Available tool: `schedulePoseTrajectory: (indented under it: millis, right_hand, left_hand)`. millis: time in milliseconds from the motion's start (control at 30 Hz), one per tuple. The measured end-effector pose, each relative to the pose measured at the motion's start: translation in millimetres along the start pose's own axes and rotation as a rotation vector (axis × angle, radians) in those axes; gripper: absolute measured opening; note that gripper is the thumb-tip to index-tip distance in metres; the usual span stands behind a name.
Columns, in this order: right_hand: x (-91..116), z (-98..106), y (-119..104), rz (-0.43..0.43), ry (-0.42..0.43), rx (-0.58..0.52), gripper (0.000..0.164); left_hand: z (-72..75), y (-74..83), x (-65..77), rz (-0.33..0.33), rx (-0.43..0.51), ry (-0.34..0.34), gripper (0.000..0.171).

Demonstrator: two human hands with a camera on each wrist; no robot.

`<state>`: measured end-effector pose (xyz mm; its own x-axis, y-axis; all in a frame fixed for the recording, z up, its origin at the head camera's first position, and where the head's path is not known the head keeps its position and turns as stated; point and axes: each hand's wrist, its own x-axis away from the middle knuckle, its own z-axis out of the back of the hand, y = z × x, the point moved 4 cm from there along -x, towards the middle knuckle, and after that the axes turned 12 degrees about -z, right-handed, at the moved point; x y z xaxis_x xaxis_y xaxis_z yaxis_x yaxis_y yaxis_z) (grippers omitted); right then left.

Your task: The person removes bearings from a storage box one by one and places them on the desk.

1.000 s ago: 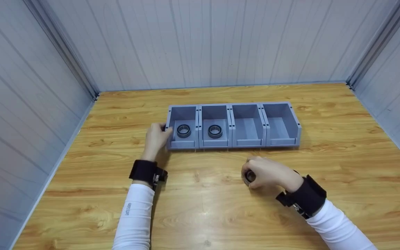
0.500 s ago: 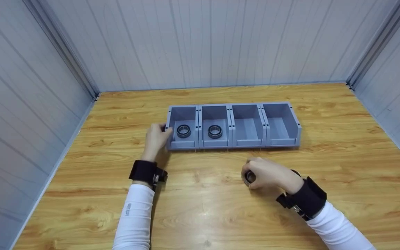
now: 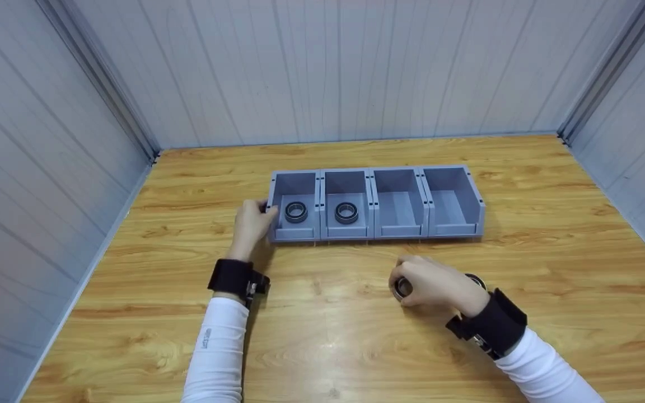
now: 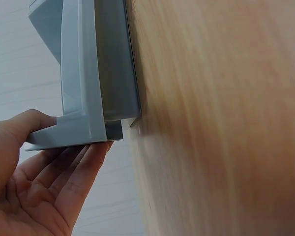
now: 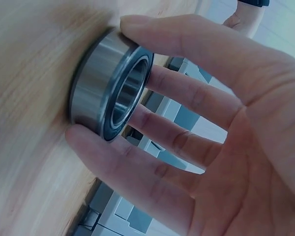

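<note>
In the head view, my left hand [image 3: 251,226] grips the left side wall of a grey row of joined storage bins [image 3: 401,230]. The left wrist view shows the thumb on one face of that bin wall [image 4: 71,132] and the fingers on the other. Lower right, my right hand [image 3: 434,282] holds a ball bearing [image 3: 403,287] by its outer ring. Seen from the right wrist, thumb and a finger span the steel bearing [image 5: 96,81], which sits flat on the wooden tabletop. Behind that hand, a further bearing [image 3: 476,280] is partly hidden.
One bearing [image 3: 296,212] lies in the leftmost bin, and another bearing [image 3: 346,212] in the bin beside it. The two bins on the right hold nothing visible. Pale panels [image 3: 322,73] enclose the wooden table [image 3: 322,324] at the back and sides.
The bearing behind my right hand shows more than before, as that hand shifts very slightly. My left hand stays in place on the bin wall.
</note>
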<state>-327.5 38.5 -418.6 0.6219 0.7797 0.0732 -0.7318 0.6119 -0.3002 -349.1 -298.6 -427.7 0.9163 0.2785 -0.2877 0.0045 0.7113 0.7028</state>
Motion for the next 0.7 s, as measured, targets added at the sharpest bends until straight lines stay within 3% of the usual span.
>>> schedulePoseTrajectory:
  millis: [700]
  right_hand:
    - [2.0,-3.6,-1.0,-0.016,0.030,0.006,0.023]
  left_hand:
    - [0.3,0.7,1.0,0.003,0.013,-0.003,0.033]
